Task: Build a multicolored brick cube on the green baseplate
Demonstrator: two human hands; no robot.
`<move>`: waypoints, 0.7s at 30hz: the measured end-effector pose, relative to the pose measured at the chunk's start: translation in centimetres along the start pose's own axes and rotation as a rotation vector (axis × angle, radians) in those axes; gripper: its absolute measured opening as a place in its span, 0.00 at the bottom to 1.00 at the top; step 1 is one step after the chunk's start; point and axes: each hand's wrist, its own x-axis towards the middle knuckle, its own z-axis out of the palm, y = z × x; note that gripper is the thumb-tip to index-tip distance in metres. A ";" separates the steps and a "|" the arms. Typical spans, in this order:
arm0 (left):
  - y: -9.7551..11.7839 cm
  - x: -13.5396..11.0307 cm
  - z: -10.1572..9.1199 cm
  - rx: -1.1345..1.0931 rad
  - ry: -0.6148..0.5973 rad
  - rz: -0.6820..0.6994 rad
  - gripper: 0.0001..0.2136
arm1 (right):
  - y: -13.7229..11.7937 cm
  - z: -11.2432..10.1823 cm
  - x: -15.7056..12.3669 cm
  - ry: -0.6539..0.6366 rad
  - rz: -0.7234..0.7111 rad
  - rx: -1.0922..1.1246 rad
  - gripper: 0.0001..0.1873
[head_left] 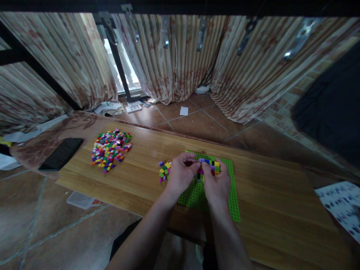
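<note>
A green studded baseplate (234, 202) lies on the wooden board under both my hands. Upon it stands a block of multicoloured toy bricks (216, 167), with yellow, blue, red and purple showing. My right hand (218, 184) is closed around this block, thumb on the near left and fingers along its far right side. At the block's left edge my left hand (181, 173) has thumb and forefinger pinched together; whatever lies between the tips is too small to make out. A small cluster of loose bricks (164, 171) sits just left of my left hand, partly hidden by it.
A large pile of loose bricks (111, 150) lies on the wooden board (270, 195) to the left. Beyond it is a black phone-like slab (61, 153). A clear plastic lid or tray (80, 200) rests on the floor. Printed paper (340, 204) is at the right.
</note>
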 end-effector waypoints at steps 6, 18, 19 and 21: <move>-0.1 0.1 0.0 -0.029 0.024 -0.042 0.09 | 0.4 0.2 0.2 0.015 0.009 0.041 0.30; -0.1 -0.4 0.5 -0.116 0.025 -0.052 0.08 | 0.5 0.3 0.0 0.015 -0.050 0.081 0.29; 0.0 -0.4 0.4 -0.107 0.024 -0.044 0.08 | 0.6 0.3 0.1 0.007 -0.039 0.108 0.29; 0.2 -0.4 0.0 -0.082 0.040 -0.023 0.07 | 0.8 0.2 0.3 -0.008 0.010 0.187 0.29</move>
